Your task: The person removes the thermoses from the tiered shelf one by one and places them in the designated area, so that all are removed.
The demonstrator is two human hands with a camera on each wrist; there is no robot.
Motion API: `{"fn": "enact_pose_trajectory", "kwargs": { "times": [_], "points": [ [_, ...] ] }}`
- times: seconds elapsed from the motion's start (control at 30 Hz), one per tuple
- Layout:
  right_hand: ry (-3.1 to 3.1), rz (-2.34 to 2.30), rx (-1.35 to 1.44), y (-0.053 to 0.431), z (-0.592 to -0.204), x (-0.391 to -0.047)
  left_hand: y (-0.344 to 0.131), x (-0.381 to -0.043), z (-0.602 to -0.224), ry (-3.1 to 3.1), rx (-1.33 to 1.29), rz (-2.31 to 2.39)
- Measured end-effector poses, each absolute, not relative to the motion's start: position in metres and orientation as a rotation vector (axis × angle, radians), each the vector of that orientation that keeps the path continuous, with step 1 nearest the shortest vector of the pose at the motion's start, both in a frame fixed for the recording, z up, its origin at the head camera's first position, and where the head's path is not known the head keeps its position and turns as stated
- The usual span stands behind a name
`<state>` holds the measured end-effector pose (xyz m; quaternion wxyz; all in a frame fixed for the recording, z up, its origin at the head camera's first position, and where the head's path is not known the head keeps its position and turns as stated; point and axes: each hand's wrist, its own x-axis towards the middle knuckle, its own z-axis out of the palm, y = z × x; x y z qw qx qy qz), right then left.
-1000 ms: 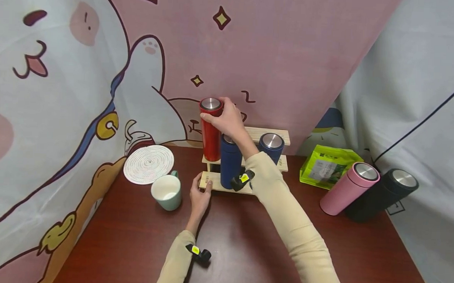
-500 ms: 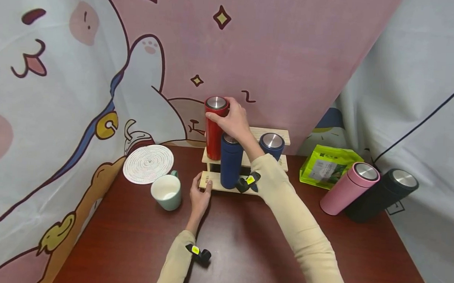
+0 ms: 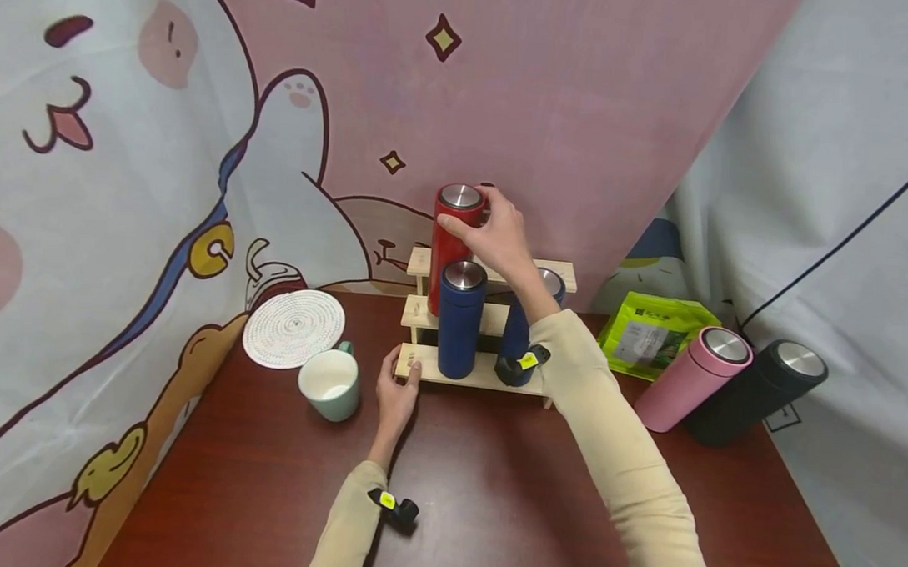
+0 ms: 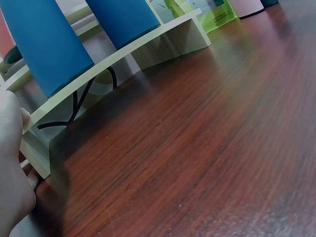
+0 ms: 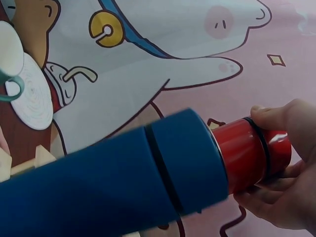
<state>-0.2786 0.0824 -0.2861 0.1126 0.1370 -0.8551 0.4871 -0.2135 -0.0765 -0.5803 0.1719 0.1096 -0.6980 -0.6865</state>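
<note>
My right hand [image 3: 503,235] grips a red thermos [image 3: 448,250] near its steel-topped lid, thumb on the left side. The red thermos is upright at the middle tier of a three-tier wooden rack [image 3: 419,312]; its base is hidden behind a blue thermos [image 3: 460,330] standing on the bottom tier. Another blue thermos [image 3: 515,336] stands farther right on that tier, partly covered by my right forearm. With thumb on top, my left hand [image 3: 397,398] holds the left end of the bottom tier. In the right wrist view, fingers wrap the red lid [image 5: 276,148].
A pale green mug [image 3: 332,383] and a round white woven mat [image 3: 295,328] are left of the rack. To the right are a bright green pouch [image 3: 651,332], a pink thermos [image 3: 692,384] and a black thermos [image 3: 758,394]. A printed cloth [image 3: 580,113] hangs close behind.
The red thermos and my right hand have moved right along the middle tier, from its left end to behind the front blue thermos. My left hand stays at the rack's end.
</note>
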Motion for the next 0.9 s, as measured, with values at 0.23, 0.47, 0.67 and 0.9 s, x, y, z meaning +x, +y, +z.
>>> {"fn": "enact_pose_trajectory", "kwargs": {
  "times": [0.23, 0.47, 0.67, 0.9],
  "points": [
    [-2.475, 1.419, 0.351, 0.100, -0.286, -0.279, -0.076, -0.214, -0.581, -1.983, 0.313, -1.950],
    [-2.448, 1.410, 0.326, 0.117, -0.289, -0.279, -0.076, -0.208, -0.569, -1.962, 0.281, -1.942],
    [-2.415, 1.414, 0.294, 0.129, -0.293, -0.279, -0.077, -0.213, -0.581, -1.976, 0.292, -1.930],
    [-2.324, 1.403, 0.291, 0.145, -0.299, -0.278, -0.075, -0.210, -0.582, -1.919, 0.229, -1.879]
  ]
}}
